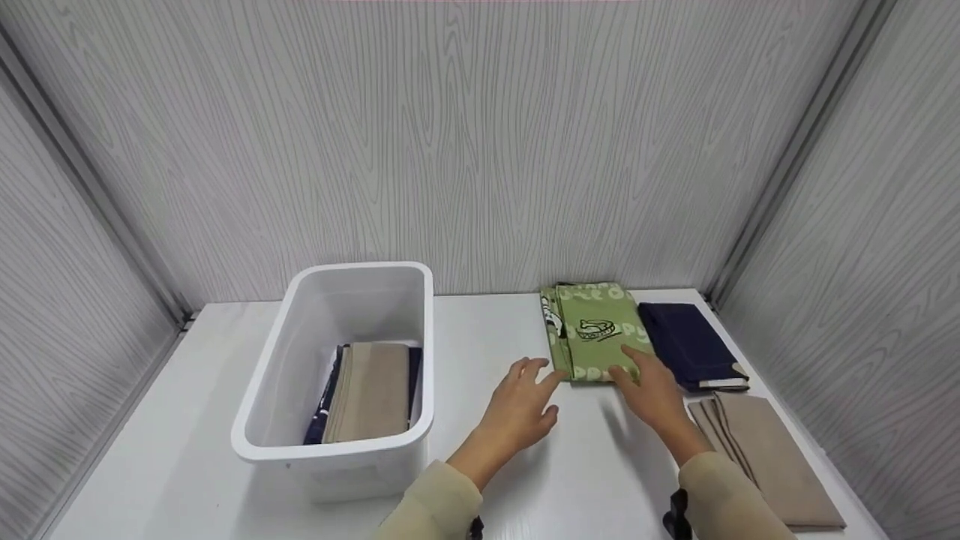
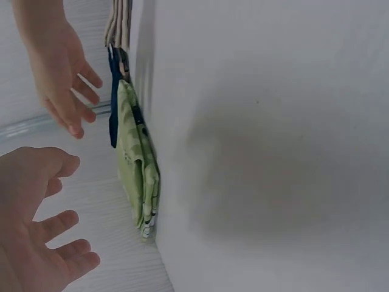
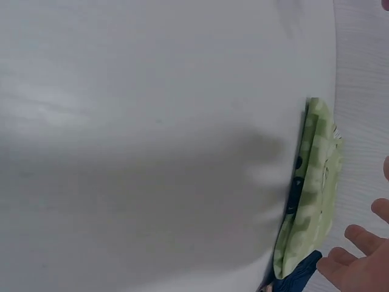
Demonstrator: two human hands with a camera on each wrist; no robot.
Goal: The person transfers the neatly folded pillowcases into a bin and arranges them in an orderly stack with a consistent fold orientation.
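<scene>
A folded green cloth [image 1: 604, 319] with pale lettering and a black line drawing lies flat near the back wall. My left hand [image 1: 523, 409], fingers spread and loosely bent, hovers in front of its near left corner. Above the near right part of the same cloth is my right hand [image 1: 651, 386], its fingers also apart. The left wrist view shows a gap between both hands and the green cloth [image 2: 135, 161]; neither holds anything. Right of the green cloth lies a folded navy cloth [image 1: 686, 341], and nearer me a folded beige cloth [image 1: 776, 457].
On the left of the white table [image 1: 484, 322] stands a deep white plastic bin [image 1: 330, 452]. Inside it, a folded beige cloth [image 1: 375, 394] lies with dark blue cloth showing along its sides. Grey wood-patterned walls [image 1: 480, 150] close off the back and both sides.
</scene>
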